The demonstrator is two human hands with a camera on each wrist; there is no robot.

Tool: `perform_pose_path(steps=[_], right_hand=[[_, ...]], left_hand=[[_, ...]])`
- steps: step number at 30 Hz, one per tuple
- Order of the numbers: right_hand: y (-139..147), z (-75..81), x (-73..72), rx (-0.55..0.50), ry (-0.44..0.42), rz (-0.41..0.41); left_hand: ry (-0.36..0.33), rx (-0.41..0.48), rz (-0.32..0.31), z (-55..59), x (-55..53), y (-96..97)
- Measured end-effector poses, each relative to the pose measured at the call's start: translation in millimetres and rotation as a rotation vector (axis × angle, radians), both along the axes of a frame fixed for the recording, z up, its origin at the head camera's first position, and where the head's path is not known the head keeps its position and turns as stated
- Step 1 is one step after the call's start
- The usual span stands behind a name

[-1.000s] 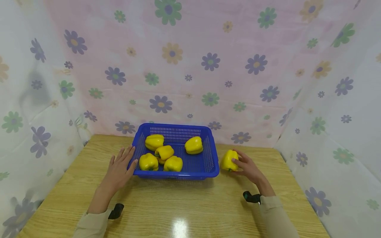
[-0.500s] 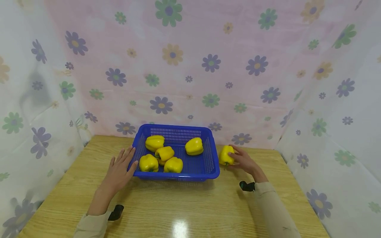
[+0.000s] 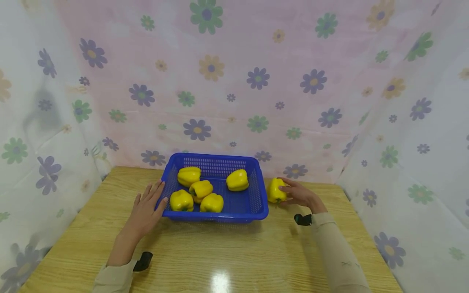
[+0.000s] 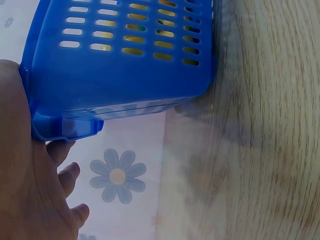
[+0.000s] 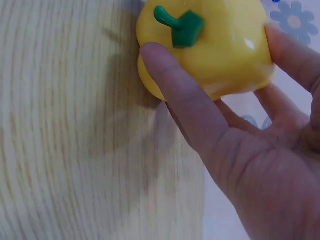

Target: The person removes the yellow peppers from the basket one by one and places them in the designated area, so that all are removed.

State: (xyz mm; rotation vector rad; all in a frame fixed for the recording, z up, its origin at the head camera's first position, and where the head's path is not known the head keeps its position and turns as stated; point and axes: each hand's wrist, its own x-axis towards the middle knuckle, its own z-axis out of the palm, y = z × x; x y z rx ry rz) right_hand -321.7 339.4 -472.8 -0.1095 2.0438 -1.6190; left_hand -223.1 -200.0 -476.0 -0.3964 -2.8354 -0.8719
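A yellow bell pepper [image 3: 276,191] with a green stem stands on the table just right of the blue plastic basket [image 3: 227,217]. My right hand [image 3: 300,194] holds that pepper from its right side. In the right wrist view, the thumb [image 5: 172,77] lies near the stem and the other fingers are around the pepper's far side. My left hand [image 3: 144,209] rests along the basket's left rim with its fingers extended, seen against the basket's wall [image 4: 115,80] in the left wrist view. Inside the basket, several yellow peppers [image 3: 181,200] lie at the left, and one pepper [image 3: 237,180] lies at the right.
The wooden table [image 3: 216,252] carries the basket near its back edge. Flower-printed cloth [image 3: 234,81] hangs behind the table and on both sides. Each wrist wears a black camera mount [image 3: 143,261].
My right hand has moved the pepper left and slightly back, up close to the basket's right side. The left hand stays at the left rim.
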Motion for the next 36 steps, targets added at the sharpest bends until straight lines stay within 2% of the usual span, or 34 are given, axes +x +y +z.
perform_pose_path(steps=[10, 19, 25, 36], right_hand=[[-1.7, 5.5, -7.1, -0.001, -0.007, 0.044], [-9.0, 5.1, -11.6, 0.045, 0.036, 0.019], [-8.5, 2.8, -13.4, 0.073, 0.049, -0.031], [-9.9, 1.0, -15.1, 0.075, 0.058, -0.021]], left_hand=[[0.021, 0.029, 0.004, -4.6, -1.4, -0.7], [0.035, 0.039, 0.005, -6.0, -1.4, 0.3], [0.03, 0.049, 0.002, -6.7, -1.6, 1.3], [0.037, 0.066, 0.0, -8.9, -2.7, 0.7]])
